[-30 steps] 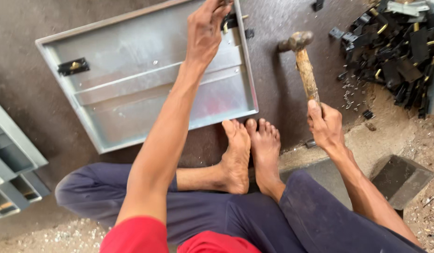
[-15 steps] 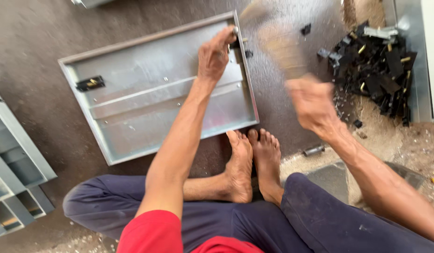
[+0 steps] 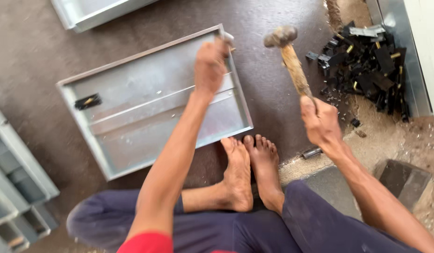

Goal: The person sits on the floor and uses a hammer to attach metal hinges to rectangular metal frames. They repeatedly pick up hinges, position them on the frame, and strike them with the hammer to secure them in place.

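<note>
I sit on the floor with both bare feet (image 3: 250, 171) at the near edge of a shallow grey metal tray (image 3: 137, 110). My left hand (image 3: 210, 63) is closed at the tray's far right corner, apparently pinching a small part against the rim; the part itself is hidden. My right hand (image 3: 321, 119) grips the wooden handle of a hammer (image 3: 292, 61), whose metal head is raised just right of that corner. A small black clip (image 3: 88, 101) is fixed to the tray's left side.
A heap of black clips with brass bits (image 3: 367, 65) lies at the upper right beside a metal frame (image 3: 404, 56). More grey metal trays stand at the left (image 3: 15, 178) and top (image 3: 95, 11). A dark block (image 3: 402, 178) rests on sandy ground at the right.
The hammer swung down in a blur half a second ago and is raised again beside the tray's corner. My left hand stayed at that corner. The view shifted, so the tray sits lower.
</note>
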